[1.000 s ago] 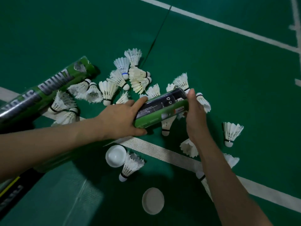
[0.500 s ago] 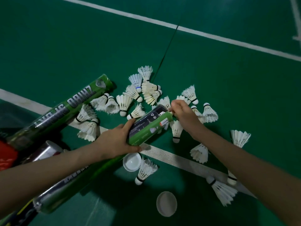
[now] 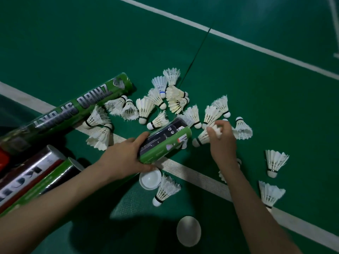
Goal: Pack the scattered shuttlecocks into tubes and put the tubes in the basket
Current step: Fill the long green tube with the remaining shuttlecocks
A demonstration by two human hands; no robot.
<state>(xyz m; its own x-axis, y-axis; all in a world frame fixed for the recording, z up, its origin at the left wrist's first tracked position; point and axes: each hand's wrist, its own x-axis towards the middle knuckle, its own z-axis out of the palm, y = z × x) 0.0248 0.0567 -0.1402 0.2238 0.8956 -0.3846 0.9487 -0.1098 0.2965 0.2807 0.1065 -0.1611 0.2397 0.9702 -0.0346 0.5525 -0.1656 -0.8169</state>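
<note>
Since half a second ago, your right hand (image 3: pixel 222 143) has drawn one shuttlecock (image 3: pixel 203 136) clear of the pile, its fingers pinched on the feather skirt. Nearest you, a white cap (image 3: pixel 189 230) and a second cap (image 3: pixel 150 179) lie loose on the floor, so capping looks some way off. Your left hand (image 3: pixel 124 158) wraps round the green tube (image 3: pixel 165 143), low over the court line (image 3: pixel 192 173). The tube's long axis runs from your palm up and right, with its open mouth facing the pile (image 3: pixel 146 109). The pinched shuttlecock sits just beside that mouth, roughly parallel to the tube, its cork pointing down-left. You appear to be loading: next, line the cork up with the mouth and slide it in cork first. Beyond, many shuttlecocks lie unpacked.
</note>
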